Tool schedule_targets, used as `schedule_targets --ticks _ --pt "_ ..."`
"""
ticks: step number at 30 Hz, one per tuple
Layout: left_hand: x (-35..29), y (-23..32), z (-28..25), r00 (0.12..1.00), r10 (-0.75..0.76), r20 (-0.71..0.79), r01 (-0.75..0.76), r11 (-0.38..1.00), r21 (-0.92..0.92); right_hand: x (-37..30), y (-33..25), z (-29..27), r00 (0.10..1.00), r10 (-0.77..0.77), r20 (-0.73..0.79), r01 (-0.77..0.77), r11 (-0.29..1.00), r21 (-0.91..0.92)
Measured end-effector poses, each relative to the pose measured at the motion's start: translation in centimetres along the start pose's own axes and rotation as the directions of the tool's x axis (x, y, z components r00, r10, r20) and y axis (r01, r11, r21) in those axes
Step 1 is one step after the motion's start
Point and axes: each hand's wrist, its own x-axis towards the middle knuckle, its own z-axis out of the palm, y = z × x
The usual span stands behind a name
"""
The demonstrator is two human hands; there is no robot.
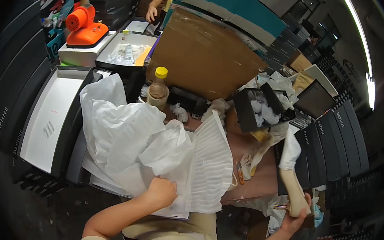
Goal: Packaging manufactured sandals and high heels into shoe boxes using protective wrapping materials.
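Raised at the right, my right hand (pixel 294 219) is closed around a beige high-heeled shoe (pixel 292 188). White paper stuffing (pixel 290 151) covers the shoe's upper end, and its thin metallic heel (pixel 280 207) points left. Near the middle, my left hand (pixel 163 192) is curled into a fist at the lower part of white tissue paper (pixel 129 128); its fingertips are hidden. The tissue is crumpled and spread over a shoebox in front of me. To the right of my left hand lies a pleated white sheet (pixel 210 167).
An open white-lined shoebox (pixel 48 121) stands at left, beside stacked dark boxes. Behind are a yellow-capped bottle (pixel 159 89), a large cardboard box (pixel 202 54) and an orange device (pixel 86 28). A black box of crumpled paper (pixel 261 108) sits right. Another person's hand (pixel 152 14) shows at the back.
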Motion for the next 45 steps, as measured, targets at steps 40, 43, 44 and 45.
schedule_targets --ticks 40,43,44,45 --pt "-0.2 12.1 -0.3 0.751 -0.288 -0.594 -0.416 0.493 -0.764 -1.0 6.6 21.3 0.709 -0.293 0.642 0.668 0.571 -0.477" --pt "-0.8 11.6 -0.6 0.795 -0.315 -0.518 -0.366 0.431 -0.825 -1.0 6.9 21.8 0.657 -0.348 0.669 0.721 0.549 -0.423" --pt "-0.7 11.2 -0.3 0.735 -0.323 -0.597 -0.417 0.479 -0.772 -1.1 7.1 22.2 0.643 -0.346 0.683 0.732 0.539 -0.416" --pt "-0.7 10.9 -0.4 0.716 -0.329 -0.616 -0.433 0.482 -0.761 -1.2 7.2 22.1 0.635 -0.340 0.694 0.741 0.523 -0.422"
